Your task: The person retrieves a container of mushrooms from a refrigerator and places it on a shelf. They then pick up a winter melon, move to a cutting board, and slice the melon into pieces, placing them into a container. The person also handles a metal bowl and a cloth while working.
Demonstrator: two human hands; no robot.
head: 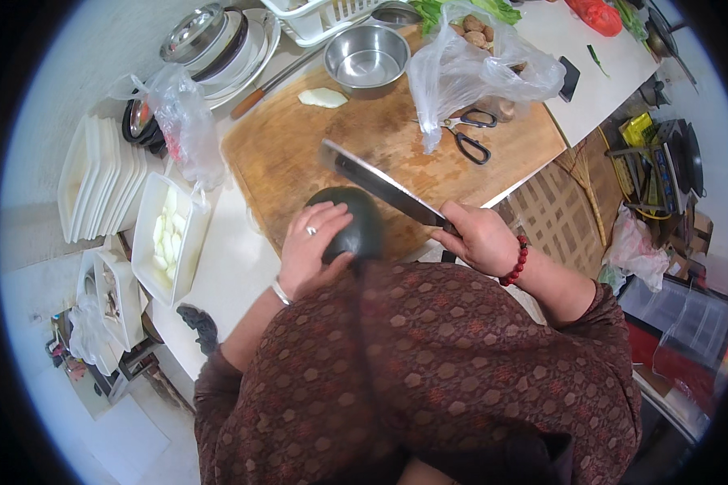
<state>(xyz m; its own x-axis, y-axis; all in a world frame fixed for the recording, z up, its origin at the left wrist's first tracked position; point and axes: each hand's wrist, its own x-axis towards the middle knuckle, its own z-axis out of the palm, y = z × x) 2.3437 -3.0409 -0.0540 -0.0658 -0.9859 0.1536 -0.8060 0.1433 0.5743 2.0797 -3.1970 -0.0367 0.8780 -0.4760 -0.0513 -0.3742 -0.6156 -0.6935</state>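
My left hand (315,242), with a ring and a silver bangle, grips a round dark green melon or gourd (363,225) at the near edge of the wooden cutting board (279,167). In my right hand (482,239) is the handle of a cleaver (388,189). Its broad blade points away and to the left, above the board and apart from the melon. A pale cut slice (323,97) lies at the board's far left. The melon's near side is partly hidden by my patterned top.
Beyond the cleaver are a steel bowl (367,57), black-handled scissors (474,136) and a plastic bag (461,73) of brown, round produce. At left, a white tray (170,239) holds pale slices beside stacked white trays (100,182). A long wooden-handled tool (249,103) lies behind the board.
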